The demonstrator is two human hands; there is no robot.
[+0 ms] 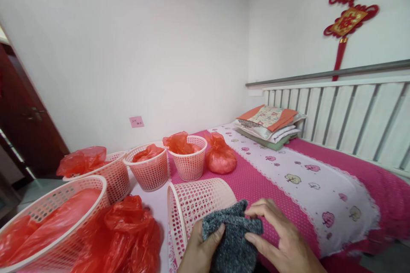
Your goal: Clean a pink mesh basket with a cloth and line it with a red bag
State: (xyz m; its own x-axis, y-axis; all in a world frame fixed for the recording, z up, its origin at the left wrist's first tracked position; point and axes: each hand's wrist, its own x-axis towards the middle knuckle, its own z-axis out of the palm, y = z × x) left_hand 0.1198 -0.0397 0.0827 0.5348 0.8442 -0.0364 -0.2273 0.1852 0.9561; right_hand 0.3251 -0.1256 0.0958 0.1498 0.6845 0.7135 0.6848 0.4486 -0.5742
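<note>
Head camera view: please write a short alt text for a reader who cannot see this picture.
Two bare hands, left hand and right hand, hold a dark grey fuzzy cloth over a pink bed, beside a pink basket lying on its side. Four upright pink baskets with red plastic bags stand to the left; folded bedding lies near the white rail.

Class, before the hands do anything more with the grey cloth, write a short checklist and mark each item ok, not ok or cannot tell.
1. Left hand grips grey cloth: ok.
2. Right hand pinches the cloth's top edge: ok.
3. Tipped basket beside the hands lies on its side, mouth towards the camera: ok.
4. Tipped basket holds nothing: cannot tell.
5. Red bag lies apart from the cloth: ok.
</note>
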